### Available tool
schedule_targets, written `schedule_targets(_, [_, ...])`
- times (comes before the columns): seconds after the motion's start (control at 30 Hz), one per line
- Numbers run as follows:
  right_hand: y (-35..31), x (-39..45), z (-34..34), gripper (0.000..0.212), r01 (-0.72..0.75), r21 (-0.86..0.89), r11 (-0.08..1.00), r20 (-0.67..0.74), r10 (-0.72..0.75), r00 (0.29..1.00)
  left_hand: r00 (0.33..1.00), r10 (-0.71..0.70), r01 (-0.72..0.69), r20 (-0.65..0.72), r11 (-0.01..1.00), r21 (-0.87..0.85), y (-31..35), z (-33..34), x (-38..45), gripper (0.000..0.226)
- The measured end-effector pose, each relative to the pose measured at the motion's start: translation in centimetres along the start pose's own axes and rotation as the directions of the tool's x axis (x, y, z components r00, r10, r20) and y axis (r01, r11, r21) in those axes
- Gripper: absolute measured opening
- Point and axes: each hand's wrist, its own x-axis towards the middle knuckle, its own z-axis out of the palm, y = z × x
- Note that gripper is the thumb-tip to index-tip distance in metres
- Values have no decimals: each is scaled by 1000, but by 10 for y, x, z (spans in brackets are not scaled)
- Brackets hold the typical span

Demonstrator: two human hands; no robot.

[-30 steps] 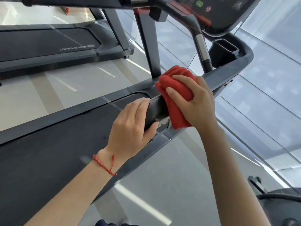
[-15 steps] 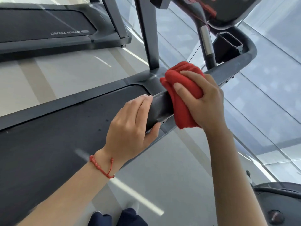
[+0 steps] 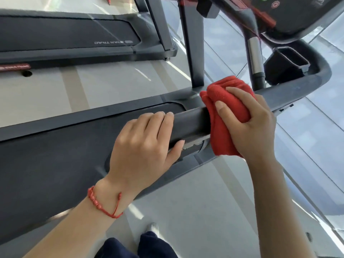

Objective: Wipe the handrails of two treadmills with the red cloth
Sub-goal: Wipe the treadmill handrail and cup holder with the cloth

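At the grip, the right hand (image 3: pixel 249 125) is closed around the red cloth (image 3: pixel 226 116), which is bunched and folded over the handrail (image 3: pixel 189 123) so that it wraps the top and hangs down the near side. Fingers press the cloth onto the bar; the thumb is hidden behind it. Just beside this, toward the free end of the rail, the left hand (image 3: pixel 143 146) clasps the bare bar, fingers over the top and thumb underneath, apparently steadying it. The two hands are near each other but not touching.

Step in hand, as judged: wiping the side handrail of the nearer treadmill. The stretch beyond the cloth, running up to the curved corner under the console (image 3: pixel 305 13), looks dull and faintly speckled, so the next move likely calls for sliding the cloth along that length with firm, even pressure, then round the bend.

Materials: the cloth is a thick, soft terry weave, creased in several folds. The handrail is a broad, rounded bar in matt dark grey with a smooth finish, and a pale label or trim strip shows on its underside near the left thumb. A red cord bracelet (image 3: pixel 104 205) sits on the left wrist. Beyond the grip lies a second treadmill (image 3: pixel 74 36), its belt black and finely textured; its rails are not in view.
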Motion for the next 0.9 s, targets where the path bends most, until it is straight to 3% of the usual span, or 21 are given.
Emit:
schedule_targets(0.13, [3,-1,4,40,31,4,1000,3,-31,1000,1000,-10,8,16,994,107,15,3,8,40])
schedule_targets(0.27, [14,1,3,40,121,73,990,43,-124,991,998,-33,43,-60,982,184,29,13,3,38])
schedule_targets(0.4, [30,9,-2,41,118,103,988,17,-121,993,995,-36,60,-94,963,262,39,20,-6,42])
schedule_targets(0.5, [30,7,-1,42,67,96,993,-19,-65,998,993,-52,78,-104,963,258,41,21,-9,42])
schedule_targets(0.7, [17,0,4,40,128,126,984,16,-131,991,996,-55,69,-75,977,203,40,17,-8,41])
schedule_targets(0.9, [36,17,-7,39,-15,108,994,-66,22,998,995,-87,94,-52,981,167,41,14,-7,39])
